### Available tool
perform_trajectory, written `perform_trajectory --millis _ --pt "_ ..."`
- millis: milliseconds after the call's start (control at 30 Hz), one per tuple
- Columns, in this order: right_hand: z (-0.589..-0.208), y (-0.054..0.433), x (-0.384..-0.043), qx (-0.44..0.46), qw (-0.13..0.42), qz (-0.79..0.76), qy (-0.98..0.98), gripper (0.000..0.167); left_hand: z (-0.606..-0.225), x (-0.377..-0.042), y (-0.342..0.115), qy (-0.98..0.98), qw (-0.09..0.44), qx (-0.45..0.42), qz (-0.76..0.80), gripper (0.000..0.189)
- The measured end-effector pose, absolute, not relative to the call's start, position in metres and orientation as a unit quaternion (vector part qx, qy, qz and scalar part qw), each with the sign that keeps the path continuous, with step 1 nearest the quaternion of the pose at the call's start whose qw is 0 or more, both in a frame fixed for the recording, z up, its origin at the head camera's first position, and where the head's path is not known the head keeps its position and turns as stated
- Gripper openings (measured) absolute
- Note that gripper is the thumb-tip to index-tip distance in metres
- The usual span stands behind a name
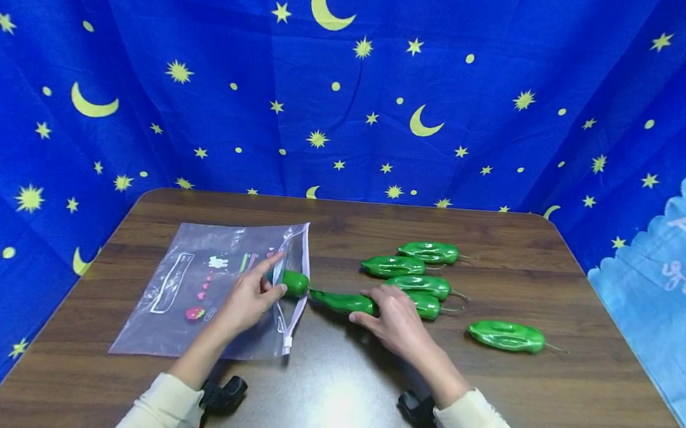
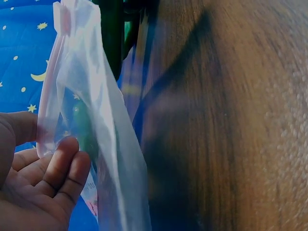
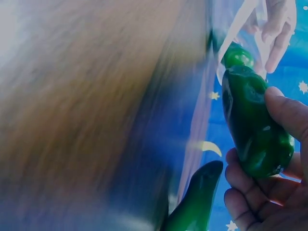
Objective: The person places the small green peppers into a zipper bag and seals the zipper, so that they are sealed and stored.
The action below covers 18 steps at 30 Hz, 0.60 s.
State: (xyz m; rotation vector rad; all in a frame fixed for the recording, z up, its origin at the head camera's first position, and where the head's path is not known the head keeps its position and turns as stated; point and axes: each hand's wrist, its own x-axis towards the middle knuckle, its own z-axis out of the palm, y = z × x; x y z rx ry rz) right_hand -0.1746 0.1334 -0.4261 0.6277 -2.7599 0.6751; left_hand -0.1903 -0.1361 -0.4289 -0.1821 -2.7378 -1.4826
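A clear zip bag (image 1: pixel 183 280) with printed pictures lies flat at the left of the table, its mouth parted toward the right. My left hand (image 1: pixel 250 302) holds the bag's mouth edge between thumb and fingers, as the zip strip (image 2: pixel 45 106) in the left wrist view shows. One green pepper (image 1: pixel 295 283) lies partly inside the mouth, its stem end outward. Just right of it, my right hand (image 1: pixel 397 322) grips another green pepper (image 1: pixel 342 303), its narrow tip toward the bag. In the right wrist view, the thumb and fingers wrap this pepper's (image 3: pixel 255 120) thick end.
Several more peppers lie beyond and beside my right hand, among them one at the back (image 1: pixel 429 252). A single pepper (image 1: pixel 507 336) rests farther right. The wooden table (image 1: pixel 346 405) meets a blue star-and-moon curtain (image 1: pixel 221 52) at its back.
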Motion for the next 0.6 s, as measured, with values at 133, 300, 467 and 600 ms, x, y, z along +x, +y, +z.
perform_trajectory --millis 133,300,467,600 --pt "-0.425 0.128 -0.176 0.215 0.117 0.230 -0.942 0.044 -0.427 -0.189 -0.136 -0.878 0.015 -0.063 -0.474 0.064" --pt "-0.426 0.123 -0.179 0.216 0.118 0.229 -0.942 0.045 -0.428 -0.189 -0.136 -0.879 0.018 -0.067 -0.471 0.064" --pt "-0.428 0.119 -0.182 0.223 0.120 0.232 -0.939 0.047 -0.427 -0.188 -0.135 -0.880 0.024 -0.071 -0.468 0.063" --pt "-0.428 0.116 -0.184 0.230 0.127 0.232 -0.936 0.047 -0.426 -0.188 -0.135 -0.880 0.024 -0.074 -0.469 0.063"
